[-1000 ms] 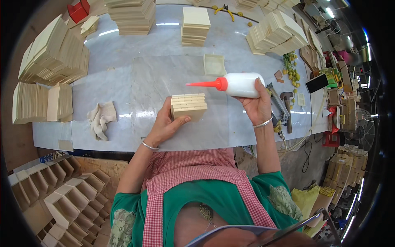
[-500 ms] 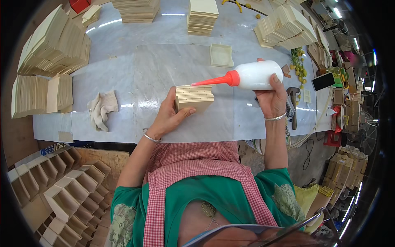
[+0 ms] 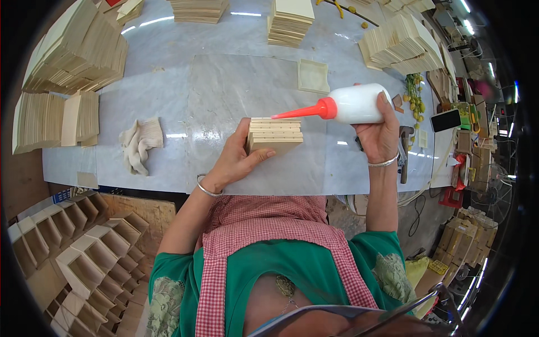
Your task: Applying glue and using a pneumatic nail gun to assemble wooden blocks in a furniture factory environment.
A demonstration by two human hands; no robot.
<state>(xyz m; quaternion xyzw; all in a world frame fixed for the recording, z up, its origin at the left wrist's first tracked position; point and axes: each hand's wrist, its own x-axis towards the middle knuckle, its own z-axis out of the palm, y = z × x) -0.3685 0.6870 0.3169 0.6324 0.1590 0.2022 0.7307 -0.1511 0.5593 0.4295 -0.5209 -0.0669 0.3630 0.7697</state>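
My left hand (image 3: 238, 154) is closed round a small stack of thin pale wooden boards (image 3: 275, 138), held over the near middle of the table. Small dots run along the boards' upturned edges. In my right hand (image 3: 379, 132) lies a white squeeze bottle (image 3: 362, 103) with a red nozzle (image 3: 306, 111), tilted on its side. The nozzle points left, and its tip is at the stack's far edge; whether it touches cannot be made out. A shallow pale square tray (image 3: 313, 76) rests on the table beyond the bottle.
Tall stacks of thin boards stand at the left (image 3: 81, 53), far middle (image 3: 289, 22) and far right (image 3: 401, 45). A white glove (image 3: 141, 146) lies left. A hammer (image 3: 404, 154), a phone (image 3: 446, 120) and yellow-green berry sprigs (image 3: 415, 92) lie right. Wooden open boxes (image 3: 92, 255) are stacked below left.
In the picture, the stack, both hands and the bottle have shifted slightly right. The nozzle tip has moved a little to the right along the stack's far edge. Both grips stay the same.
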